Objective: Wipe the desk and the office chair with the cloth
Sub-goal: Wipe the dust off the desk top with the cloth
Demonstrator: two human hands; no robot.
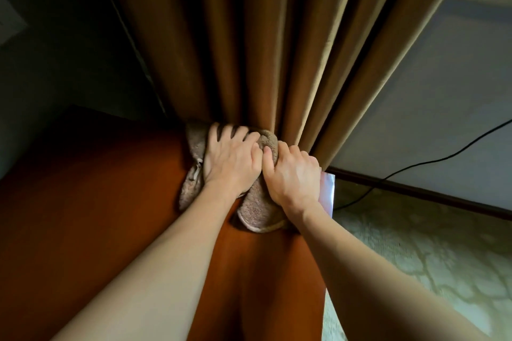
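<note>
on the desk point(97, 202), left hand point(232, 160) presses, right hand point(293, 177) grips crumpled brown cloth point(257, 210) (fluffy).

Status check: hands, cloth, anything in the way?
Left hand flat, pressing cloth. Right hand grips a bunched fold. Cloth on desk, far right end. Curtain hangs right behind it.
</note>
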